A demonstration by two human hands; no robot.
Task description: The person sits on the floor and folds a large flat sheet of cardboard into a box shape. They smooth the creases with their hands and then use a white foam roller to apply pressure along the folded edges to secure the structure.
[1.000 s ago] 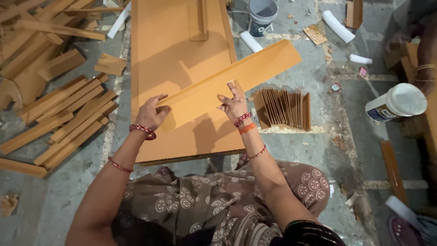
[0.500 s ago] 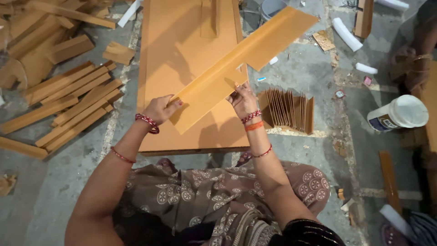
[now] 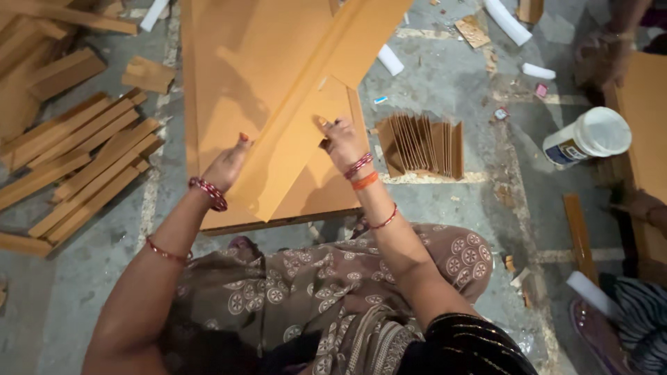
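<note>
Change: since half a second ago the long board [image 3: 306,118] has swung steeper, its far end now running out past the top edge of the view, its near end lower, between the wrists.
Left hand: the left hand [image 3: 228,163] presses against the board's left long edge, fingers up along it, gripping it.
Right hand: the right hand [image 3: 342,141] closes on the board's right edge, fingers curled over it; how far the thumb wraps under is hard to tell from this angle.
Board position: lifted and tilted above the wide panel [image 3: 229,76], its near corner hanging over the panel's front edge.
Edges: the panel's front edge lies just ahead of the patterned lap [image 3: 313,285]; its right edge lies near the fanned stack of thin strips [image 3: 424,144].
Open room: bare grey floor [image 3: 479,208] lies to the right of the lap; on the left, the heap of wooden slats [image 3: 83,167] crowds close to the panel.
Materials: board and panel are smooth, flat, tan sheets with straight cut edges; slats are paler and rougher.
Other: a white round tub [image 3: 589,135] lies on its side at the right, well apart.
</note>
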